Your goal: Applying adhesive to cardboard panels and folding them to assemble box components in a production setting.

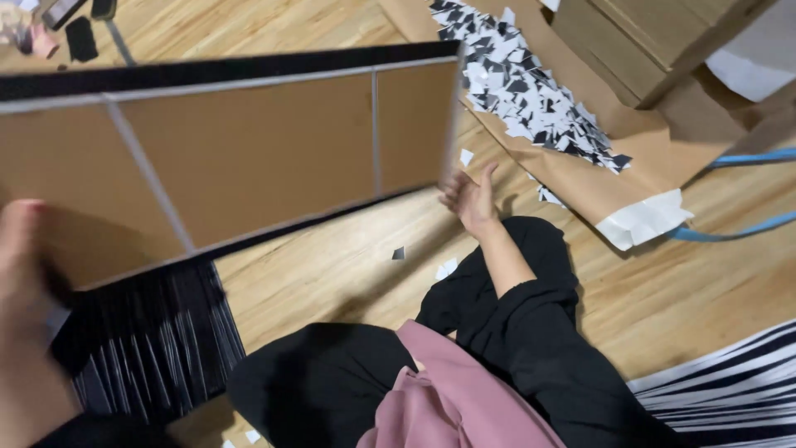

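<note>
The left hand fills the lower left edge of the view, blurred and very close; its fingers lie against the near left end of the framed board, but whether they are clenched round the edge or only pressed on it cannot be told. The framed board is a long brown panel, cork-like or cardboard-like in colour, crossed by thin pale bars that split it into sections, with a black band along its far edge and a thin dark line along its near one; its long axis runs from the left fingers across to the right fingers, rising slightly toward the right, and it is held up off the wooden floor, tilted. Below the board, just right of the left fingers, stands a packed row of dark flat pieces, set on edge. The right hand is at the board's right-hand lower corner, fingers spread and loose, touching or just beside the edge; blur hides which. Beyond those fingers a sheet of brown paper lies on the floor, bearing a heap of black and white scraps; a few stray scraps lie near the right wrist.
</note>
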